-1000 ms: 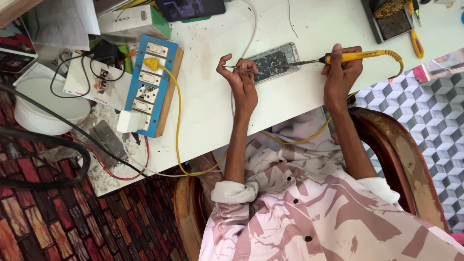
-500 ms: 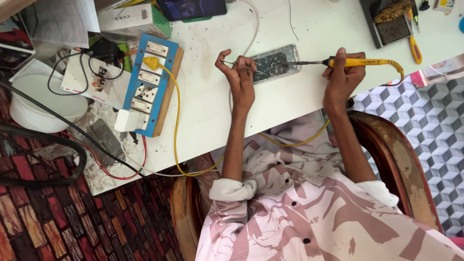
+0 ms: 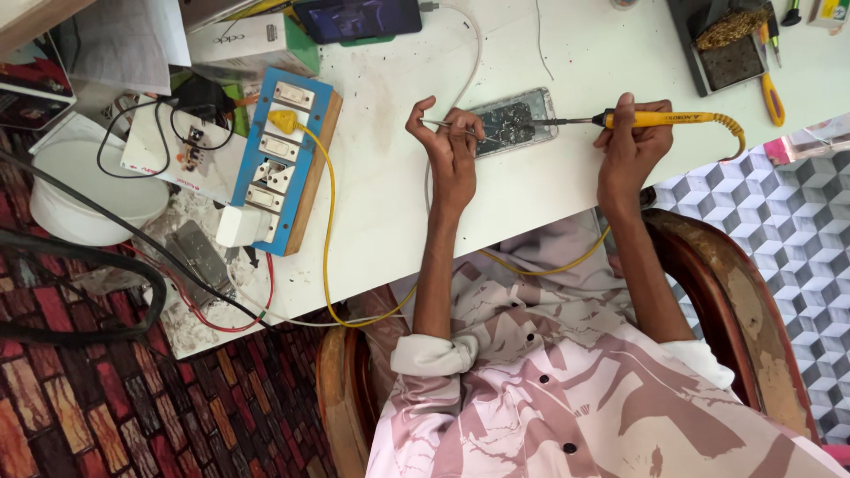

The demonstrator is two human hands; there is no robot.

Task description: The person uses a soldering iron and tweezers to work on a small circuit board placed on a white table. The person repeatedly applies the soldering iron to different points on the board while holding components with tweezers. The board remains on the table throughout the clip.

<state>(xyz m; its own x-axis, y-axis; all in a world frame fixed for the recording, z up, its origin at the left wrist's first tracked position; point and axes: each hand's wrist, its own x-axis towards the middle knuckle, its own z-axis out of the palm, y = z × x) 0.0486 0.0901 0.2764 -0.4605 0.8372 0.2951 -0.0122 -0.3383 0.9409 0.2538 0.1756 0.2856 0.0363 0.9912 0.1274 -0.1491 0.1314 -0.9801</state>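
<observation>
An opened phone [image 3: 518, 119] with its circuit board showing lies on the white table [image 3: 390, 195]. My left hand [image 3: 452, 146] pinches thin metal tweezers [image 3: 443, 127] whose tip rests at the phone's left end. My right hand [image 3: 630, 146] grips a yellow-handled soldering iron [image 3: 660, 119]; its dark tip reaches left onto the phone's right end. A yellow cord [image 3: 540, 265] runs from the iron down over my lap.
A blue switch-and-socket board [image 3: 279, 168] with a yellow plug stands at left, beside a white adapter and black wires. A smartphone [image 3: 357, 18] lies at the top edge. A black tray [image 3: 726, 44] with brass wool sits top right. A white bowl [image 3: 84, 208] is far left.
Both hands have stayed at the phone; the tweezers and iron tip shifted only slightly. The camera view drifted a little.
</observation>
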